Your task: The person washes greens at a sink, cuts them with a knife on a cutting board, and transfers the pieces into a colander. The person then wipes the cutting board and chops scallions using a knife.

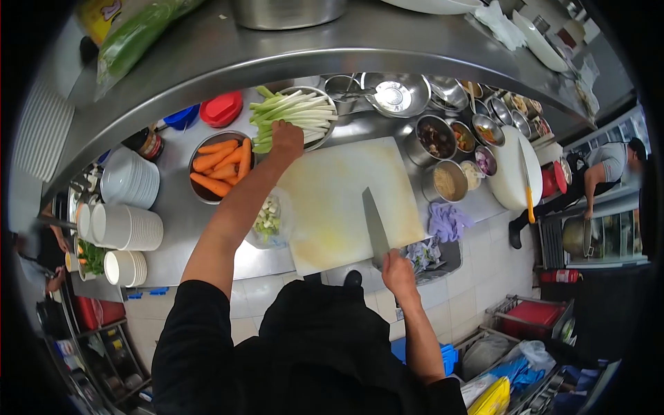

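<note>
My left hand (286,140) reaches across to a metal bowl (330,133) piled with spring onion stalks (297,114), white and pale green; its fingers are curled down on the stalks at the near side. In my right hand (399,273) is the handle of a chef's knife (376,223). The blade lies over the right part of a white cutting board (332,207), pointing away from me. Left of the board, chopped pale green pieces (268,216) sit in a clear container, partly hidden by my left forearm. Carrots (220,166) fill another metal bowl.
A steel shelf (332,62) overhangs the counter's back. Stacked white bowls (130,180) stand left. Metal pots of ingredients (434,138) and a round white board (512,169) with a yellow-handled knife (528,180) stand right. A waste bin (449,259) is below. Another person (609,169) is far right.
</note>
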Tool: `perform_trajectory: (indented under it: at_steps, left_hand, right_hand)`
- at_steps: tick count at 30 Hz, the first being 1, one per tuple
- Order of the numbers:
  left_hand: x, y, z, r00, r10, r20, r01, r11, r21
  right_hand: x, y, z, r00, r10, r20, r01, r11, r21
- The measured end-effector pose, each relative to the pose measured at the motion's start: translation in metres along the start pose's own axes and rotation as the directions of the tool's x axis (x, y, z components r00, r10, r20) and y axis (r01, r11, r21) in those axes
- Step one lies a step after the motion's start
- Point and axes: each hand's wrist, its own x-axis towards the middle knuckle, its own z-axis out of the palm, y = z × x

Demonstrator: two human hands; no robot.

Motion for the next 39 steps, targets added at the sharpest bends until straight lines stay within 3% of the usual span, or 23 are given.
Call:
perform_trajectory:
  at_steps: [4,7,10,13,19,22,25,28,31,35,37,39]
  left_hand:
    - [0.006,-0.001,-0.019,0.994,0.017,0.104,-0.014,0.999,-0.030]
    - [0.006,-0.004,-0.022,0.986,0.108,0.124,-0.109,0.994,0.006]
    - [0.001,-0.011,-0.022,0.980,0.191,0.055,-0.191,0.982,0.006]
    - [-0.001,-0.012,-0.033,0.967,0.207,0.150,-0.222,0.971,0.093]
    - [-0.017,-0.017,-0.001,0.966,0.249,0.071,-0.249,0.968,-0.013]
    - [-0.024,-0.019,-0.004,0.975,0.208,0.083,-0.217,0.969,0.117]
    - [-0.031,-0.019,-0.027,0.964,0.211,0.164,-0.220,0.975,0.036]
    - [-0.013,-0.046,-0.010,0.919,0.375,0.121,-0.320,0.890,-0.325]
    - [-0.014,-0.052,-0.022,0.927,0.369,0.071,-0.338,0.901,-0.271]
    - [-0.016,-0.048,-0.048,0.875,0.477,-0.082,-0.467,0.788,-0.402]
    - [-0.030,-0.035,-0.078,0.903,0.427,-0.050,-0.395,0.778,-0.490]
    - [-0.035,-0.029,-0.080,0.932,0.362,0.013,-0.307,0.808,-0.502]
  right_hand:
    - [0.001,0.001,0.002,1.000,-0.022,0.006,0.022,1.000,-0.021]
    - [0.000,0.001,0.000,1.000,-0.009,0.003,0.009,0.999,-0.049]
    - [-0.001,0.000,-0.002,1.000,-0.021,-0.011,0.020,0.999,-0.033]
    - [-0.001,0.001,-0.004,1.000,-0.018,-0.006,0.018,1.000,-0.019]
    - [0.003,0.016,0.000,1.000,-0.015,0.019,0.015,0.999,0.043]
    - [0.008,0.027,0.000,0.998,-0.010,0.057,0.005,0.996,0.086]
    - [0.012,0.037,-0.007,0.993,-0.047,0.110,0.035,0.993,0.114]
    - [0.019,0.050,-0.009,0.989,-0.063,0.130,0.032,0.974,0.224]
    - [0.029,0.072,0.000,0.982,-0.168,0.088,0.148,0.968,0.205]
    - [0.039,0.081,-0.016,0.949,-0.107,0.295,0.007,0.947,0.322]
    - [0.046,0.075,-0.033,0.908,-0.046,0.417,-0.121,0.924,0.364]
    - [0.054,0.089,-0.026,0.898,-0.069,0.435,-0.136,0.896,0.423]
